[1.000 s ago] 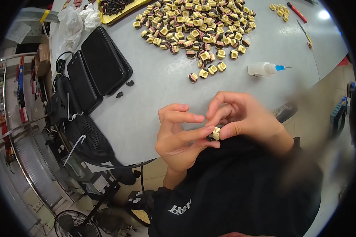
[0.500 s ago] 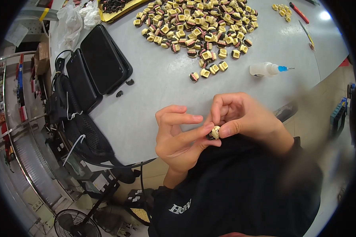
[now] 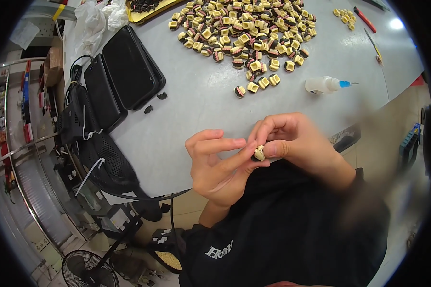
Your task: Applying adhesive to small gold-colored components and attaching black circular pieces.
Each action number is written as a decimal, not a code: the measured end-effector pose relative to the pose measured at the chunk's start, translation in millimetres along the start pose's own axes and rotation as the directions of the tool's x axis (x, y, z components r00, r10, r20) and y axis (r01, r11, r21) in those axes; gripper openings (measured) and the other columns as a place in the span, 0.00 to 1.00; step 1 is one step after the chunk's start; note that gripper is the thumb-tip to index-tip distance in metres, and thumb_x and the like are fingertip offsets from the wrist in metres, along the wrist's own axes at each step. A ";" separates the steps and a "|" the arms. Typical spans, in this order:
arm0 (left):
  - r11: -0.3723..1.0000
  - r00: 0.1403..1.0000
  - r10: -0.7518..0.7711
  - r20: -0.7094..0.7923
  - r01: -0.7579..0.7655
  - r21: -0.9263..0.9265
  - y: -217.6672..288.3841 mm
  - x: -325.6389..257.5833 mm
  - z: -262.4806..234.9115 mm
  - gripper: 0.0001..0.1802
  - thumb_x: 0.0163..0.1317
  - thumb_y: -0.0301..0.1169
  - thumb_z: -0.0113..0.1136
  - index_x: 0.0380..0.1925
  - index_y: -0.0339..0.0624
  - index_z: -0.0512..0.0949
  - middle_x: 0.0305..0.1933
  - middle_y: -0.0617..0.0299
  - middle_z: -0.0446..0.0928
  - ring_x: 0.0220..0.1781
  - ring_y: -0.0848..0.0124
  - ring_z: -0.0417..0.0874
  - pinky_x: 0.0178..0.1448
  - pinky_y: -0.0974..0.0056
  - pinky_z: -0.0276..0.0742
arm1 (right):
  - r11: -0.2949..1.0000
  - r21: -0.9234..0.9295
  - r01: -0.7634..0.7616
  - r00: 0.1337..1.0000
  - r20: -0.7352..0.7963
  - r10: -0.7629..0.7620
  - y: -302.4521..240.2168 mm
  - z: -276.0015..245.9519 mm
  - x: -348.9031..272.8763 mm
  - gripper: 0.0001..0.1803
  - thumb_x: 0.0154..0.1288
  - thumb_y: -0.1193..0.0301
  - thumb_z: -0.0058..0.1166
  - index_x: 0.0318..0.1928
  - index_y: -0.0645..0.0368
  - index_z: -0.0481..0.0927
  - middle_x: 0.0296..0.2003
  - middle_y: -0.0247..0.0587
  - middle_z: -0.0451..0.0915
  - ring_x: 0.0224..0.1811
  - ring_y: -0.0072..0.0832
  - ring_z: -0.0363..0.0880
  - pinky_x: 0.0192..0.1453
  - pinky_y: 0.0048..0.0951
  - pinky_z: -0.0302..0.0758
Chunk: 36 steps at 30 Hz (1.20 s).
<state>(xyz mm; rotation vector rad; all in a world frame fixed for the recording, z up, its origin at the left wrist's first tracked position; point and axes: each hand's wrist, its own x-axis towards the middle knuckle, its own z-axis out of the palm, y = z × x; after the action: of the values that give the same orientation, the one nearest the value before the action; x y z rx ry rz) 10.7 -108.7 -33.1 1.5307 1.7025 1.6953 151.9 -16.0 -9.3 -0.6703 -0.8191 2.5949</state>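
Both hands meet just off the near edge of the bench (image 3: 201, 105), above a black shirt (image 3: 292, 229). The left hand (image 3: 218, 165) and the right hand (image 3: 292, 141) together pinch one small cream part (image 3: 259, 153). The left thumb and forefinger reach up to it from below and to the left; the right fingers curl over it from above, with the thumb pressed against its right side. Both hands are closed on the part, which is held in the air and does not touch the bench.

Taking the part as the landmark: a large pile (image 3: 244, 28) of similar cream, brown and pink pieces lies on the bench well beyond it, with a few strays trailing from the pile toward it. A small white bottle (image 3: 325, 85) with a blue nozzle lies on its side beyond the part and to the right, clear of the pile. Two black trays (image 3: 129, 71) sit far to the left and beyond, side by side at the bench's left edge, with two tiny dark bits just beside them. A crumpled plastic bag (image 3: 98, 19) lies past the trays. A red-handled tool (image 3: 364, 19) and a few more cream pieces sit at the far right. Below and left of the part, on the floor, stands a fan (image 3: 88, 270).
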 end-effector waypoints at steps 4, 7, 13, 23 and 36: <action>1.000 1.000 -0.009 0.003 0.009 0.023 0.9 0.0 -0.4 0.17 0.33 0.33 0.74 0.29 0.50 0.85 0.38 0.67 0.72 0.49 0.63 0.67 0.48 0.59 0.64 | 0.999 0.040 -0.005 0.999 0.034 0.004 2.9 -3.8 0.5 0.06 0.60 0.78 0.55 0.38 0.66 0.75 0.39 0.42 0.79 0.36 0.22 0.76 0.47 0.24 0.75; 0.999 1.000 0.008 0.019 -0.009 0.035 0.7 2.5 -1.3 0.17 0.33 0.33 0.74 0.30 0.50 0.85 0.39 0.67 0.72 0.50 0.62 0.67 0.49 0.59 0.64 | 0.998 0.050 -0.038 0.998 0.056 0.035 5.3 -8.1 1.3 0.08 0.60 0.78 0.55 0.40 0.66 0.74 0.38 0.42 0.78 0.37 0.22 0.77 0.47 0.23 0.75; 0.983 0.989 0.139 0.052 -0.145 0.117 -6.2 3.3 -1.3 0.19 0.36 0.39 0.73 0.32 0.49 0.84 0.40 0.66 0.73 0.50 0.61 0.67 0.49 0.57 0.65 | 0.996 0.086 0.025 0.995 0.095 -0.033 10.3 -11.8 5.3 0.11 0.61 0.77 0.55 0.43 0.64 0.71 0.39 0.42 0.77 0.39 0.23 0.77 0.46 0.24 0.75; 0.991 0.995 0.091 0.050 -0.095 0.090 -14.6 2.8 -8.2 0.21 0.38 0.43 0.72 0.33 0.47 0.82 0.40 0.64 0.74 0.48 0.60 0.68 0.49 0.56 0.66 | 0.936 0.298 0.186 0.974 0.068 -0.215 25.2 -17.4 18.4 0.12 0.60 0.76 0.55 0.42 0.61 0.68 0.39 0.48 0.77 0.41 0.31 0.77 0.49 0.31 0.73; 0.991 0.994 0.107 0.030 -0.109 0.077 -8.1 2.3 0.9 0.20 0.32 0.29 0.73 0.33 0.52 0.84 0.39 0.68 0.77 0.46 0.63 0.70 0.47 0.63 0.69 | 0.966 0.165 0.198 0.970 0.107 -0.217 26.9 -15.3 10.0 0.17 0.57 0.83 0.54 0.37 0.57 0.58 0.38 0.51 0.77 0.42 0.30 0.77 0.48 0.28 0.75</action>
<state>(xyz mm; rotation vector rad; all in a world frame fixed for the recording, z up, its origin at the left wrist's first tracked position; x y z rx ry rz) 6.8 -104.3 -39.2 1.7014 1.7210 1.6708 147.1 -25.6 -40.0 -0.3613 -0.6766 2.4942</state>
